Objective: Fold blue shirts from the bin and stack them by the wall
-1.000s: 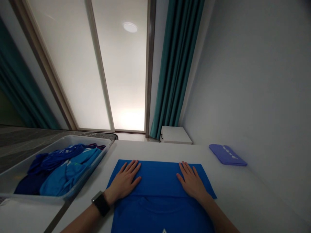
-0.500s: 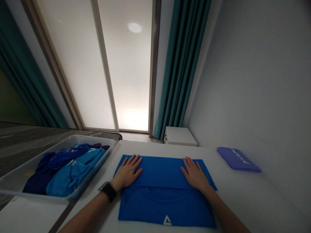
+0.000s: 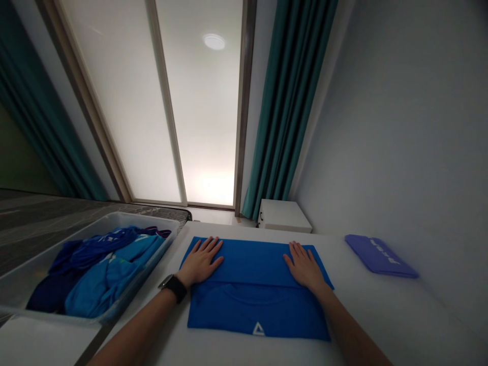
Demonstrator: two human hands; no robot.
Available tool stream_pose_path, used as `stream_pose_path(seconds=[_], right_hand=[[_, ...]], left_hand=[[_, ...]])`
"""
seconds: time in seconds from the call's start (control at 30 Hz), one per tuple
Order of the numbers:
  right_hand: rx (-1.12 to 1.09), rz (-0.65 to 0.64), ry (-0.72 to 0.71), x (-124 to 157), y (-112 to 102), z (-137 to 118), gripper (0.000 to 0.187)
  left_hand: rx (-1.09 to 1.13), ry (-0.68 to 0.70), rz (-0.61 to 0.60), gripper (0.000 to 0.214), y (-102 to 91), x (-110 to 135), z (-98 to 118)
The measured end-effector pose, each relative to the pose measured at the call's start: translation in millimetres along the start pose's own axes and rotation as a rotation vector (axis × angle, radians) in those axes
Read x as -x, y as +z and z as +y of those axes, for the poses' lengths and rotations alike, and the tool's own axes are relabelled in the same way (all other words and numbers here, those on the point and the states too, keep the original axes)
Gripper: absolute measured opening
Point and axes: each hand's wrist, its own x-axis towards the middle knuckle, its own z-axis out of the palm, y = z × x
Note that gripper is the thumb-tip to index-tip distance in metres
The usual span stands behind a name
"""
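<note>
A blue T-shirt (image 3: 259, 305) lies folded on the white table (image 3: 213, 351). Its far part is doubled over toward me, the neckline shows below that fold, and a white triangle logo sits by the near edge. My left hand (image 3: 200, 262), with a black watch (image 3: 174, 288) on the wrist, rests flat on the shirt's far left corner, fingers spread. Flat on the far right part of the shirt is my right hand (image 3: 304, 264), its fingers also apart. Neither hand grips the cloth.
To the left stands a translucent plastic bin (image 3: 114, 218) holding several crumpled blue garments (image 3: 110, 274). A folded purple garment (image 3: 381, 256) with white lettering lies at the right, near the wall (image 3: 412, 127). Beyond the table are a white cabinet (image 3: 285, 216) and a teal curtain (image 3: 292, 101).
Both hands remain flat on the blue T-shirt. The shirt's near edge appears a little farther from me, and the view has shifted slightly.
</note>
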Motion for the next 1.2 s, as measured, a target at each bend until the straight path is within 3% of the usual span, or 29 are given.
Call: stream_pose_path(seconds=[0.33,0.53,0.7,0.8,0.9,1.03,1.2], right_hand=[[0.030,0.047,0.179,7,4,26,0.071],[0.053,0.065,0.195,13,2,25,0.074],[0.040,0.137,0.077,17,-13,-10,0.072],[-0.036,0.107,-0.104,16,-20,-48,0.070],[-0.090,0.027,-0.173,13,-20,-73,0.068],[-0.111,-0.024,-0.148,10,-12,-70,0.069],[-0.053,0.003,-0.085,7,-1,-31,0.073]], left_hand=[[0.018,0.038,-0.009,0.062,-3.0,-6,-3],[0.004,0.013,-0.017,0.060,-11.6,-9,18],[0.033,0.137,-0.017,0.063,-15.9,-14,58],[0.063,0.185,-0.001,0.064,-13.7,-21,81],[0.073,0.175,0.009,0.062,-6.8,-27,91],[0.063,0.122,0.003,0.060,-0.9,-24,72],[0.011,-0.042,0.009,0.058,-8.7,-8,23]])
